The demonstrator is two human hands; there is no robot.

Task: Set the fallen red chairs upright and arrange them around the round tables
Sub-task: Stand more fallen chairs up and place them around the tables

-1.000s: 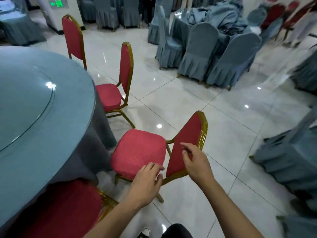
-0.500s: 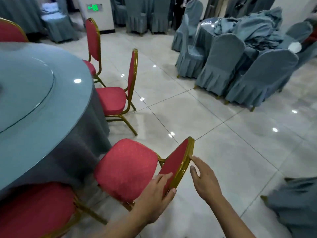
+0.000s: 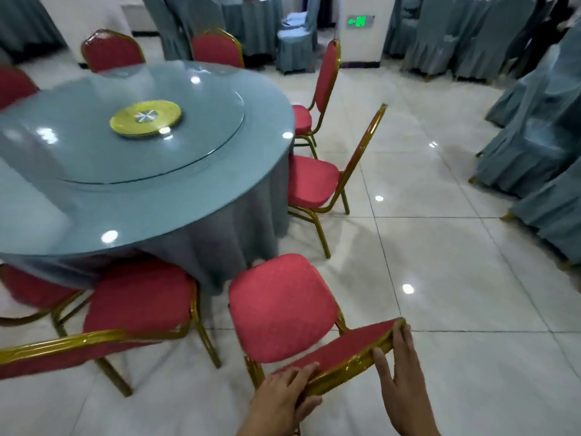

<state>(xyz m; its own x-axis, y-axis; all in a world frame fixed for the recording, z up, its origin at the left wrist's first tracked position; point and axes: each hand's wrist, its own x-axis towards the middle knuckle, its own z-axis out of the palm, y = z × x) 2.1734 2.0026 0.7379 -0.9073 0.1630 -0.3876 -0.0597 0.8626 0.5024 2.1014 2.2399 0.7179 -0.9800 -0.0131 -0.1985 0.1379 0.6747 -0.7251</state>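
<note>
Hands both on the nearest red chair point(image 3: 279, 305) backrest by the tabletop point(image 3: 176, 196): left grip point(image 3: 283, 401) curled round it, right grip point(image 3: 401, 382) flat, fingers straight.

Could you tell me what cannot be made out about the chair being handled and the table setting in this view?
- Near chair, head view: its rear legs are hidden under the backrest and both hands.
- Left hand: the thumb lies behind the backrest's gold frame, so its grip is partly hidden.
- Right hand: wrist cut off by the bottom edge.
- Round table: the far left side is blurred and cropped; the chairs there are only partly seen.
</note>
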